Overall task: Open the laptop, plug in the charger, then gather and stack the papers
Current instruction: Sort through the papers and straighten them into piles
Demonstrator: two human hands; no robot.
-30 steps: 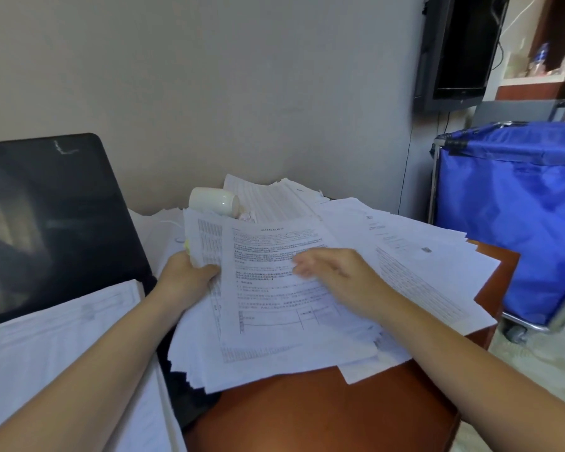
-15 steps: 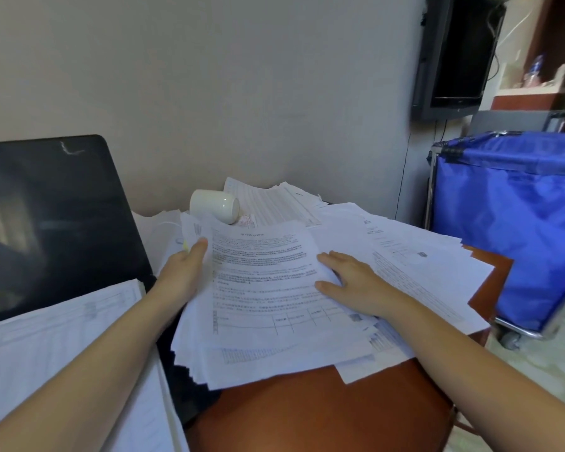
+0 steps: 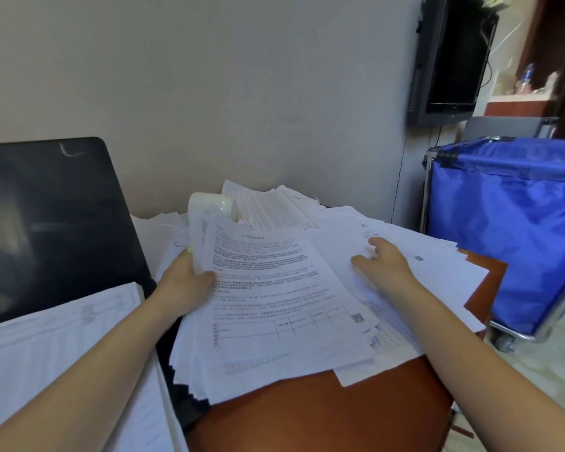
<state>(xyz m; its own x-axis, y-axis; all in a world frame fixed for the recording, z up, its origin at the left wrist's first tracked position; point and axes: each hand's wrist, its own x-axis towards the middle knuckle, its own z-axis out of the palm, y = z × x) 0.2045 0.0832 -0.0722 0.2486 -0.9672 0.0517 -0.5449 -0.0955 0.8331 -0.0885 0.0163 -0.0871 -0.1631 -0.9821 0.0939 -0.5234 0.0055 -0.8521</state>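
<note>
Papers point(image 3: 274, 321) are what I am working on here: a thick, uneven stack of printed sheets lying on the brown table point(image 3: 323, 415) just right of the laptop point(image 3: 53, 223). The laptop itself stands open at the far left, its screen dark. A separate sheaf of sheets point(image 3: 46, 347) lies over its lower half, nearest to me.

Right of the laptop's screen edge, my left hand point(image 3: 183, 282) grips the stack's left edge. Its thumb lies on top, and the edge of the sheets bends upward in the grasp. The top page carries dense text with a ruled table near its bottom.

Beyond the stack and right of the laptop's upper corner, a white cup point(image 3: 216, 205) lies on its side among more paper.

Further right of the laptop, my right hand point(image 3: 385, 265) rests flat on loose sheets point(image 3: 437, 265), fingers straight and slightly spread, gripping nothing. The two hands are well apart, one on each side of the top page.

Farthest right of the laptop, a dark monitor point(image 3: 450, 60) hangs on the wall above a blue fabric cart point(image 3: 509, 230).
</note>
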